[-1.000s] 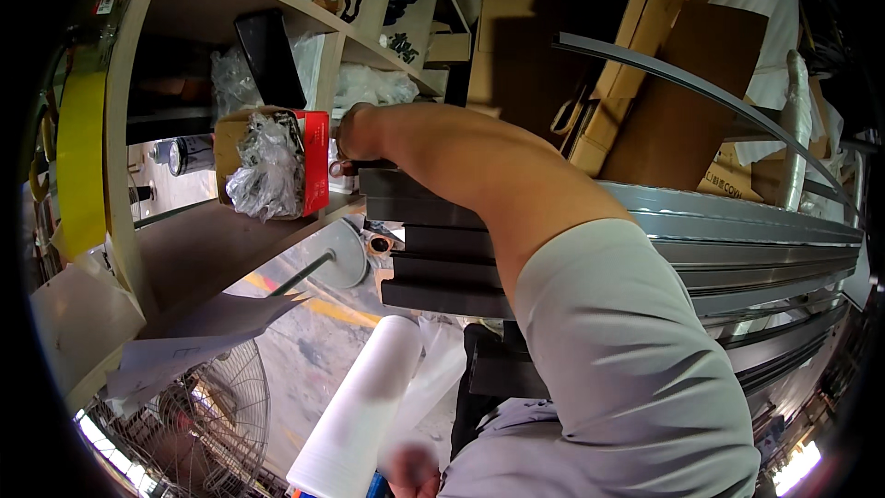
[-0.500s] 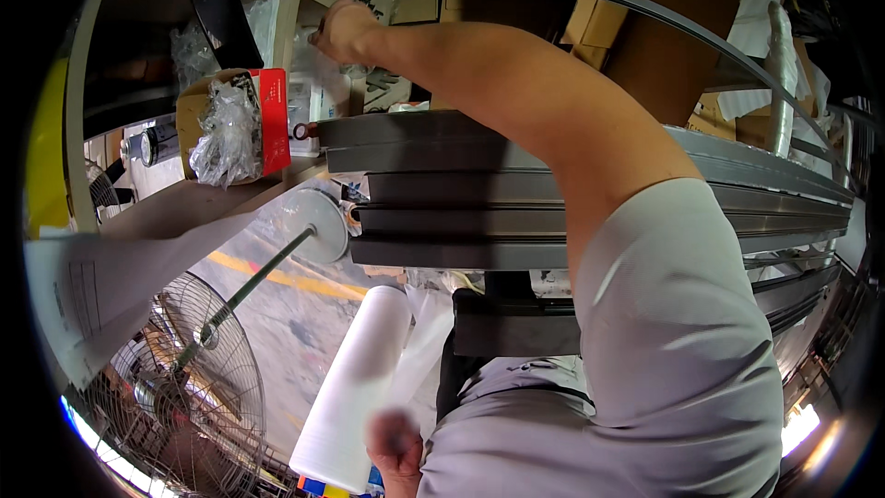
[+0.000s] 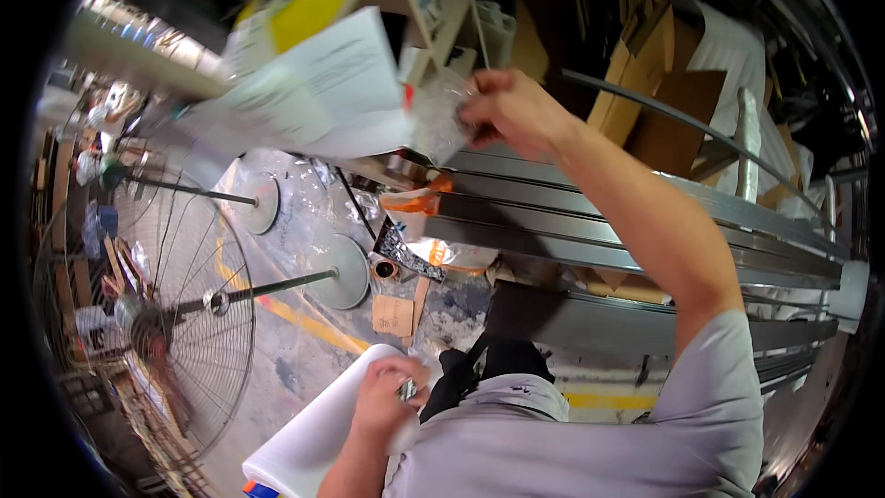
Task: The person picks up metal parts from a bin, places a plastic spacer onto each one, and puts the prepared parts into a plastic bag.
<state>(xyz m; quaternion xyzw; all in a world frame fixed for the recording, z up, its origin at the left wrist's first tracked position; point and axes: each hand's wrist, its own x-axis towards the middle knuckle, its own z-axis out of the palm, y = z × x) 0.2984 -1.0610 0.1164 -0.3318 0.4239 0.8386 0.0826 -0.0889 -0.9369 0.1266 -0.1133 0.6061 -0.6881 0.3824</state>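
Note:
My right hand (image 3: 512, 112) reaches out over the dark metal profiles (image 3: 525, 212), its fingers closed on the edge of a clear plastic bag (image 3: 437, 118). What the bag contains is too blurred to make out. My left hand (image 3: 385, 398) is in front of my body, above a white roll of wrapping sheet (image 3: 309, 424). Its fingers are curled round a small shiny piece (image 3: 407, 389) whose kind I cannot make out. White printed papers (image 3: 323, 97) hang just left of the bag and partly cover the wooden shelf (image 3: 447, 28).
A large wire-caged fan (image 3: 152, 314) stands at the left, near round pole bases (image 3: 339, 272). Cardboard boxes (image 3: 678, 97) and a bent grey strip (image 3: 691, 115) lie beyond the profiles. An orange-and-white bag (image 3: 415, 203) sits at the profiles' left end.
My right hand has come back from the shelf and now shows a clear plastic bag. My left hand has risen above the roll. The view has turned, showing more floor and papers.

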